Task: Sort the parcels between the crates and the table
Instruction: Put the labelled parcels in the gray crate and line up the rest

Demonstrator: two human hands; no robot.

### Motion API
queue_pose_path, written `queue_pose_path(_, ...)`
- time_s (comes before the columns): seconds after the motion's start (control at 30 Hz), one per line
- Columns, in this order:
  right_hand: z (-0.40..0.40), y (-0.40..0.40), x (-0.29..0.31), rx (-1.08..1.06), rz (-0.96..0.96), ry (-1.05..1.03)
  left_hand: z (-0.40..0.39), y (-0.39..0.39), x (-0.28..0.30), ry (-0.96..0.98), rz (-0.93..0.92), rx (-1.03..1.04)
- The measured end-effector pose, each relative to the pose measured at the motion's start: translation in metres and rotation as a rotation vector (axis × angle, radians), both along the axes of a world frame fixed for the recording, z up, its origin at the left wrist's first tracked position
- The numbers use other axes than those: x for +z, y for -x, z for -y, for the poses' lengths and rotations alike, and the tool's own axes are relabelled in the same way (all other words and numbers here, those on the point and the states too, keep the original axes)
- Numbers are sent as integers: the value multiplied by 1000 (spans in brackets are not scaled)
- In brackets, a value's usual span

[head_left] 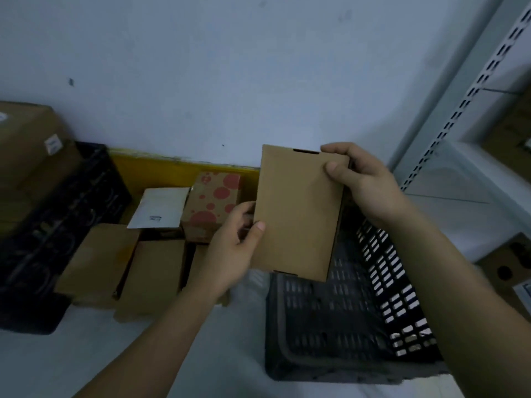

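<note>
Two bare forearms reach in. One grey slatted crate (330, 320) sits at the table's (57, 366) right edge; one black crate (57, 222) at its left. Five parcels (155, 271) lie between them. One flat brown parcel (298, 211), above the grey crate, is grasped by left hand (232, 248) and right hand (365, 185).

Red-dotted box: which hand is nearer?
Left. The left hand sits just right of the red-dotted box, almost against it, gripping the plain parcel. The right hand grips the parcel's far corner.
</note>
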State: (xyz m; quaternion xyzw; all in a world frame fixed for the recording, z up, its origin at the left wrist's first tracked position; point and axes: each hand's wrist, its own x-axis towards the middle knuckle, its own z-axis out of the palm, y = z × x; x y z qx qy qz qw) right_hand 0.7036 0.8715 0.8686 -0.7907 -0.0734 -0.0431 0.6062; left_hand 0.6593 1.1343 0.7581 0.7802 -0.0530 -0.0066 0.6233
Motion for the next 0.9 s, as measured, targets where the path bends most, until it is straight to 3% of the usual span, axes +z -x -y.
queue_pose_path(0.07, -32, -3, -1, -18, 5, 29, -30, 3, 3, 17, 41, 67)
queue_pose_path(0.2, -104, -5, -17, 1, 24, 344, -112, 8, -12, -43, 85, 230)
queue_pose_path(0.43, -194, 18, -96, 4, -80, 462, -234, 12, -98, -147, -218, 426)
queue_pose_path(0.7, -224, 60, -192, -2, -257, 540, -257, -4, -159, -281, -372, 407)
queue_pose_path(0.9, -223, 61, -232, 14, -360, 646, -253, -1, -170, -665, -374, 373)
